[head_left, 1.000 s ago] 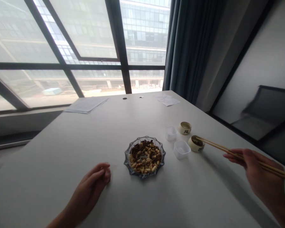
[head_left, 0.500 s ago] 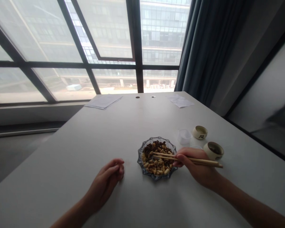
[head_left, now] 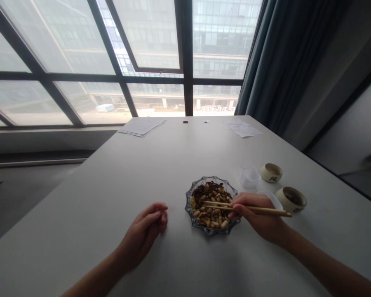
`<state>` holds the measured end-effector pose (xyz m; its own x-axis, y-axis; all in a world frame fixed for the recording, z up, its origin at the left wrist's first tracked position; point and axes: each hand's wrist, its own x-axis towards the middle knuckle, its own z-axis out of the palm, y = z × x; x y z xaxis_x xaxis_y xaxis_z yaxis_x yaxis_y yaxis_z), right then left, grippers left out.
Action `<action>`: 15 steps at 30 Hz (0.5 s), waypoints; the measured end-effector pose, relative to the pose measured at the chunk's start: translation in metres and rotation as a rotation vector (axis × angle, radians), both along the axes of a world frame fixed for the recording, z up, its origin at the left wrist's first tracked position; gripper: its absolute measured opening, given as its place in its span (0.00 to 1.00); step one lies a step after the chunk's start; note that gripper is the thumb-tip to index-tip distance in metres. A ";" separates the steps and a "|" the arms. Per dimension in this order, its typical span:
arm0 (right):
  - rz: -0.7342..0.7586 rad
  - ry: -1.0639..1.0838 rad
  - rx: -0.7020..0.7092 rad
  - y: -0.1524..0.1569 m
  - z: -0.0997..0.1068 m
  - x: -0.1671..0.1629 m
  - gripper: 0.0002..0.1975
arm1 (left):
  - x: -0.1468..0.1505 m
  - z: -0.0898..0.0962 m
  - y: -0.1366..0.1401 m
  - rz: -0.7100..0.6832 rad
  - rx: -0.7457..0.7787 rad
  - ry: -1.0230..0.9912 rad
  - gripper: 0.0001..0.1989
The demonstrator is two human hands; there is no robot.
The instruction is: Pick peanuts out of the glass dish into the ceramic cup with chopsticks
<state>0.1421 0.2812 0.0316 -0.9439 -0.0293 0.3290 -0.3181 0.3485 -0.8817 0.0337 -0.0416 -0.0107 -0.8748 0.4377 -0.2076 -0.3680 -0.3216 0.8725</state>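
Note:
My right hand (head_left: 255, 212) holds a pair of wooden chopsticks (head_left: 259, 211) at the right rim of a scalloped glass bowl (head_left: 207, 232). The chopstick tips are slightly apart, over or in the mix of peanuts (head_left: 214, 224) and other nuts or seeds. Dark, thin dried pieces (head_left: 200, 190) lie at the back of the bowl. Whether anything is between the tips I cannot tell. Left of the bowl, apart from it, my left hand (head_left: 148, 225) rests on the white table, fingers loosely curled and the index finger partly stretched, holding nothing visible.
Right of the bowl stand a small clear plastic container (head_left: 250, 177) and two cream ceramic cups (head_left: 271, 173), the nearer cup (head_left: 291, 199) with dark contents. Another clear container (head_left: 275, 201) is partly behind my right hand. Papers (head_left: 142, 126) lie at the far edge by the window.
The view has shifted, so the table and bowl appear farther right. Against the bowl, the chopstick tips have moved slightly left and spread a little. My left hand stays beside the bowl.

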 end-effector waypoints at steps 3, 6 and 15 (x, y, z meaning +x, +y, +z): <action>-0.009 0.018 -0.018 -0.002 -0.001 0.000 0.11 | 0.001 0.003 0.001 -0.002 0.006 -0.002 0.05; -0.014 0.030 -0.028 -0.004 -0.003 0.000 0.12 | 0.002 0.004 0.002 -0.006 0.002 0.014 0.05; -0.065 0.049 -0.100 -0.005 -0.018 0.001 0.12 | -0.001 -0.004 -0.001 -0.019 0.025 0.013 0.05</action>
